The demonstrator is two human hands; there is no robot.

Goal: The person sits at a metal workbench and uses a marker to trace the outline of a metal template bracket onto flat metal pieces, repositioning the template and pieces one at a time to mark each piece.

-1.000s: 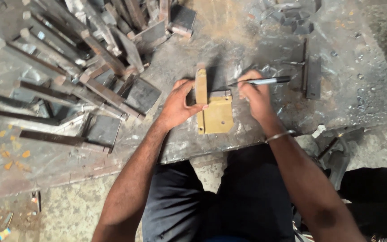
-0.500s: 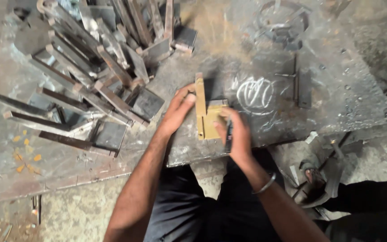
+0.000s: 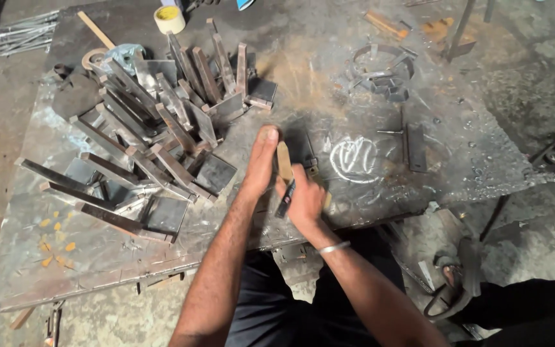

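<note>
Workshop floor, concrete, dusty. A scratched steel plate (image 3: 97, 257) serves as the work surface and fills most of the view.

Change since 0.5 s ago: the view now takes in more of the plate's far edge. The right hand (image 3: 303, 199) has moved up over the yellowish metal piece (image 3: 284, 160) and covers most of it; earlier the flat square part showed between both hands. The left hand (image 3: 261, 160) remains flat beside the piece.

Surface: a heap of welded steel brackets (image 3: 155, 135) lies at 10 o'clock from the hands. A white chalk scribble (image 3: 354, 160) sits at 2 o'clock, just beside the right hand. A dark flat bar (image 3: 415, 146) lies further out at 2 o'clock. A ring-shaped steel part (image 3: 380, 67) rests at 1 o'clock, well apart. A roll of yellow tape (image 3: 169, 19) stands at the far edge, 11 o'clock.

Fingers: left hand fingers extended and together, pressed along the left side of the upright strip of the metal piece. Right hand fingers curled closed around a dark marker (image 3: 285, 202), its lower end pointing to 7 o'clock; the hand rests on the piece. A metal bangle (image 3: 334, 247) circles the right wrist.
</note>
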